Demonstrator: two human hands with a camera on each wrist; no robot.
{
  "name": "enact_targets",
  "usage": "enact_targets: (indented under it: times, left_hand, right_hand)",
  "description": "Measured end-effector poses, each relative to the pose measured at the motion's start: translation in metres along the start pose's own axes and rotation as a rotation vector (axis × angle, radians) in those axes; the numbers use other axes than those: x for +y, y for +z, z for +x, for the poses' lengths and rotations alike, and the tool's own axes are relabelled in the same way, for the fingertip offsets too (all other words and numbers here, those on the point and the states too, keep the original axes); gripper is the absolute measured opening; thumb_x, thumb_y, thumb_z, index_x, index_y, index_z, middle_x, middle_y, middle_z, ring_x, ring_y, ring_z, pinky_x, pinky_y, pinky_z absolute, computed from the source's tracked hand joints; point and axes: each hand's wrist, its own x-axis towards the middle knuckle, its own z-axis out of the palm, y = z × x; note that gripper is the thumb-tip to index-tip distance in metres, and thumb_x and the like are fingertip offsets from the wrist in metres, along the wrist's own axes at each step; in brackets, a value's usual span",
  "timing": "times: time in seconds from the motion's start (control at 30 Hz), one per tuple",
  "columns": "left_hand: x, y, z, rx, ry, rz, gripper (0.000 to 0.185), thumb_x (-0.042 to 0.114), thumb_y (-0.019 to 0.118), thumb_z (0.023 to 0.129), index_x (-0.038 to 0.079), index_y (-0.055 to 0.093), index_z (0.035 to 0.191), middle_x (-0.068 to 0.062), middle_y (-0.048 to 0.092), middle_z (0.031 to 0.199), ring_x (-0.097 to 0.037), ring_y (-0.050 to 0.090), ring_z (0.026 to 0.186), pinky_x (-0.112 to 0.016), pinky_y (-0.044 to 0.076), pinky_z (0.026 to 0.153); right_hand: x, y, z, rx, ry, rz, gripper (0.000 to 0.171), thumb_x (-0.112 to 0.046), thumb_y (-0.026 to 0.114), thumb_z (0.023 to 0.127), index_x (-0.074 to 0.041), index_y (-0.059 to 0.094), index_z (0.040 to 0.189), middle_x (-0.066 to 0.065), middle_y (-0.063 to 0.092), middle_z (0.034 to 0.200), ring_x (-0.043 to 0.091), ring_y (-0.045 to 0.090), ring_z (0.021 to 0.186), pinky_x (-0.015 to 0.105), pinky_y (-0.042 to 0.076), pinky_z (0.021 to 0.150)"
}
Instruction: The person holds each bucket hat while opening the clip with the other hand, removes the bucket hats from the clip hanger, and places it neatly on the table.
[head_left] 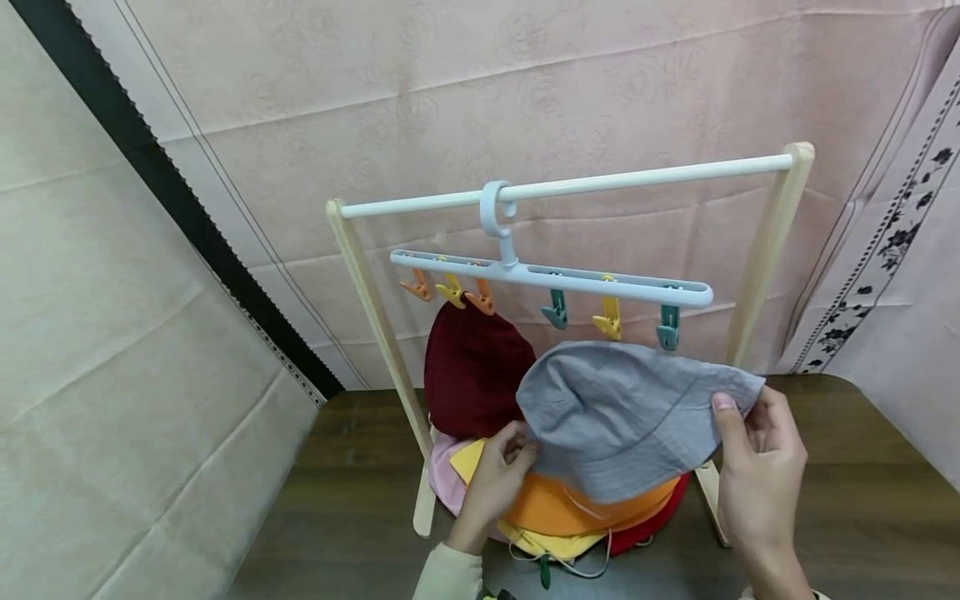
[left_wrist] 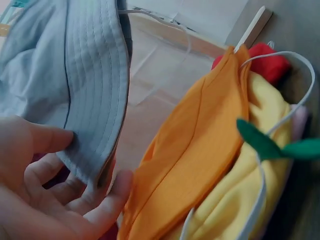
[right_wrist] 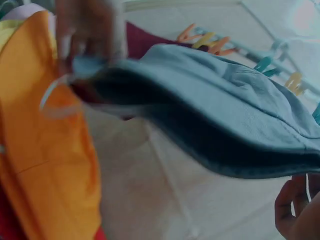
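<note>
— What are the hands doing at the near edge of the table (head_left: 862, 500)?

— Both are holding up the grey bucket hat (head_left: 622, 417) by its brim: the left hand (head_left: 495, 479) is pinching the left side, the right hand (head_left: 757, 467) is pinching the right, above the pile of hats (head_left: 570, 512).

— And beyond?

— The clip hanger (head_left: 555, 283) is hanging on the rack's rail (head_left: 570, 187), with the maroon hat (head_left: 472, 367) clipped at its left. I'd judge the hanging step is under way; the brim needs lifting to a free teal or yellow clip.
</note>
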Motion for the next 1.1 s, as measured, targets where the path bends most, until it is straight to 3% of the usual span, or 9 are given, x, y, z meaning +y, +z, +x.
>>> enact_targets:
  times: [0.2, 0.3, 0.43, 0.53, 0.63, 0.77, 0.97, 1.1]
  left_hand:
    - [0.001, -0.01, -0.013, 0.013, -0.043, -0.004, 0.015, 0.011, 0.064, 0.105, 0.003, 0.071, 0.115, -0.005, 0.064, 0.093, -0.008, 0.056, 0.072, -0.021, 0.046, 0.07]
    - [0.0, -0.012, -0.019, 0.01, -0.066, -0.031, 0.017, 0.011, 0.064, 0.105, 0.001, 0.07, 0.117, -0.007, 0.066, 0.097, -0.01, 0.06, 0.076, -0.022, 0.049, 0.072]
    - [0.004, -0.012, -0.023, 0.0, -0.085, -0.073, 0.022, 0.014, 0.064, 0.106, 0.001, 0.069, 0.122, -0.008, 0.068, 0.103, -0.013, 0.066, 0.086, -0.025, 0.053, 0.079]
    - [0.009, -0.011, -0.026, -0.008, -0.091, -0.096, 0.025, 0.016, 0.065, 0.106, 0.001, 0.069, 0.126, -0.009, 0.069, 0.106, -0.014, 0.068, 0.09, -0.027, 0.054, 0.083]
    - [0.014, -0.011, -0.03, -0.002, -0.088, -0.106, 0.027, 0.016, 0.065, 0.106, 0.0, 0.068, 0.127, -0.01, 0.069, 0.108, -0.014, 0.069, 0.093, -0.027, 0.055, 0.084]
    - [0.019, -0.01, -0.035, 0.022, -0.081, -0.122, 0.031, 0.013, 0.066, 0.104, -0.003, 0.065, 0.13, -0.011, 0.068, 0.113, -0.015, 0.069, 0.096, -0.026, 0.055, 0.085]
    - [0.025, -0.006, -0.042, 0.006, -0.1, -0.129, 0.042, 0.005, 0.069, 0.098, 0.001, 0.062, 0.14, -0.013, 0.065, 0.121, -0.018, 0.067, 0.104, -0.025, 0.056, 0.085]
    - [0.031, -0.001, -0.046, -0.025, -0.098, -0.119, 0.055, 0.001, 0.067, 0.094, -0.001, 0.055, 0.148, -0.014, 0.061, 0.126, -0.019, 0.064, 0.108, -0.023, 0.054, 0.083]
  right_hand:
    - [0.019, -0.006, 0.007, 0.011, 0.103, -0.055, 0.027, 0.001, 0.062, 0.104, 0.004, 0.063, 0.131, 0.014, 0.064, 0.118, 0.018, 0.064, 0.105, 0.018, 0.054, 0.085]
    - [0.026, -0.007, 0.013, -0.016, 0.166, -0.072, 0.028, -0.003, 0.061, 0.105, 0.0, 0.062, 0.133, 0.012, 0.062, 0.117, 0.014, 0.063, 0.092, 0.016, 0.053, 0.069]
    - [0.031, -0.008, 0.019, -0.043, 0.209, -0.152, 0.027, -0.01, 0.061, 0.107, -0.006, 0.062, 0.133, 0.01, 0.058, 0.111, 0.014, 0.051, 0.071, 0.02, 0.038, 0.048]
    - [0.032, -0.008, 0.024, -0.051, 0.206, -0.199, 0.026, -0.014, 0.061, 0.108, -0.008, 0.062, 0.133, 0.01, 0.057, 0.107, 0.014, 0.046, 0.065, 0.022, 0.034, 0.046]
    - [0.03, -0.005, 0.028, -0.07, 0.196, -0.211, 0.03, -0.016, 0.06, 0.109, -0.008, 0.06, 0.137, 0.009, 0.06, 0.112, 0.013, 0.054, 0.073, 0.016, 0.045, 0.054]
    - [0.026, 0.0, 0.034, -0.127, 0.185, -0.217, 0.035, -0.017, 0.057, 0.11, -0.007, 0.056, 0.144, 0.009, 0.062, 0.126, 0.017, 0.063, 0.101, 0.016, 0.057, 0.079]
    - [0.027, 0.003, 0.045, -0.229, 0.245, -0.233, 0.039, -0.022, 0.051, 0.112, -0.007, 0.053, 0.149, 0.006, 0.057, 0.13, 0.018, 0.059, 0.108, 0.016, 0.056, 0.084]
    - [0.029, 0.003, 0.053, -0.292, 0.27, -0.289, 0.047, -0.021, 0.048, 0.113, -0.007, 0.044, 0.158, 0.007, 0.054, 0.141, 0.017, 0.056, 0.12, 0.015, 0.053, 0.093]
